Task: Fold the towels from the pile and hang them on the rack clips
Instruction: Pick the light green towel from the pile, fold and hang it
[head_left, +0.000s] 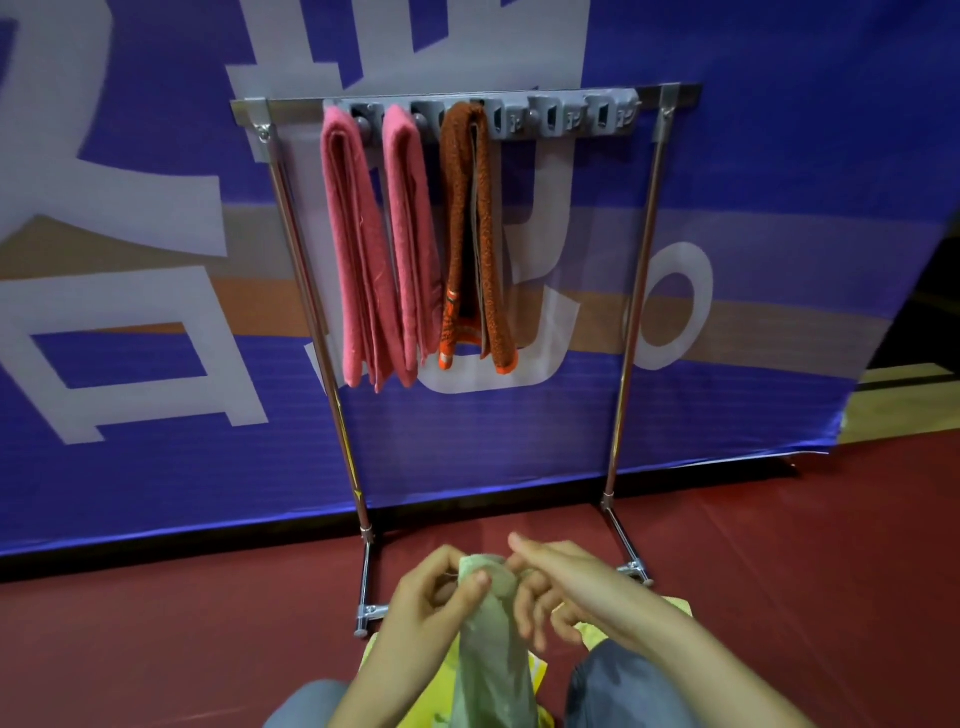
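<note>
A pale green towel, folded into a long narrow strip, hangs down in front of me. My left hand pinches its top fold between thumb and fingers. My right hand touches the same top end from the right, its fingers spread and loosely bent. A metal rack stands ahead with a grey clip bar along its top. Two pink towels and an orange-brown towel hang folded from the clips on the left; those on the right are bare.
A yellow towel lies under my hands, between my knees in grey trousers. The rack's feet rest on a dark red floor mat. A blue banner with white letters stands right behind the rack.
</note>
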